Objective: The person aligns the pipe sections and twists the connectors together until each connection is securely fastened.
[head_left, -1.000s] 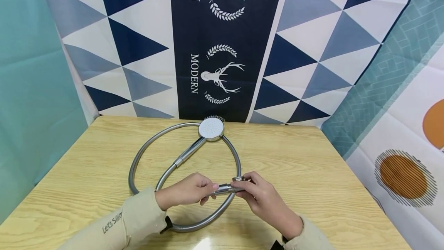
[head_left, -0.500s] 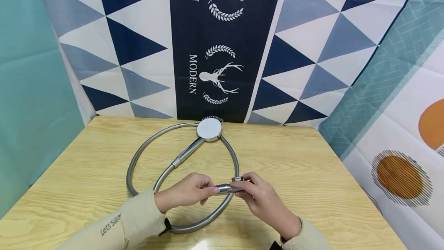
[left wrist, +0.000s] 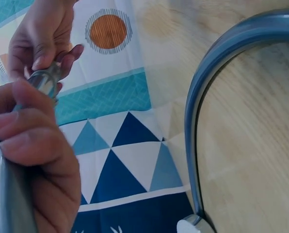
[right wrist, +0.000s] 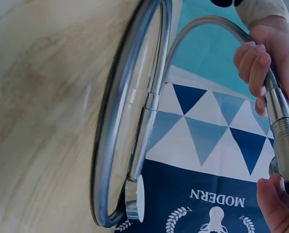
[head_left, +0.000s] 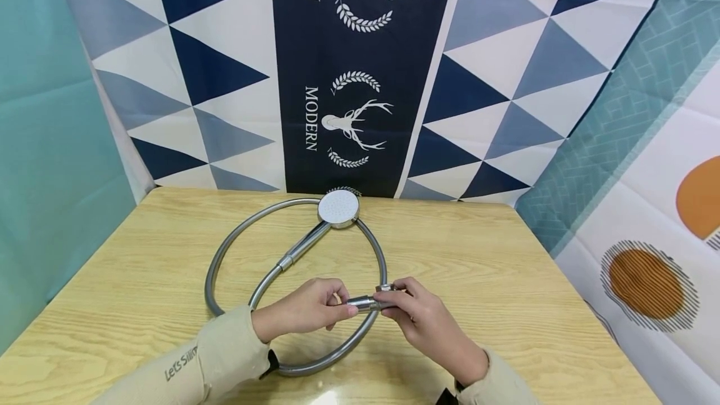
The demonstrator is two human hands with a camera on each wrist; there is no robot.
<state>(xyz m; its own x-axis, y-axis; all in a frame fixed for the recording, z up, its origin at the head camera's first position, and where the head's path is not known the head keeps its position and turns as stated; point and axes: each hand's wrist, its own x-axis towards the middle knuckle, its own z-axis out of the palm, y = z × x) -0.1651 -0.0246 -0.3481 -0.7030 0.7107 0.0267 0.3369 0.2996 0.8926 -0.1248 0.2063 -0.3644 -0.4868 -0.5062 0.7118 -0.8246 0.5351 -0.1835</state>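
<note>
There's your shower head, face up on the table, hose looping toward you. On your side of it, your left hand curls snugly round the hose, just behind the metal collar, apparently to steady it. Nearer you and right of the shower head, your right hand pinches the fitting, fingers barely parted, seemingly keeping it in line. Threads show between collar and fitting! Both sit raised off the table, presumably giving your fingers room all round.
</note>
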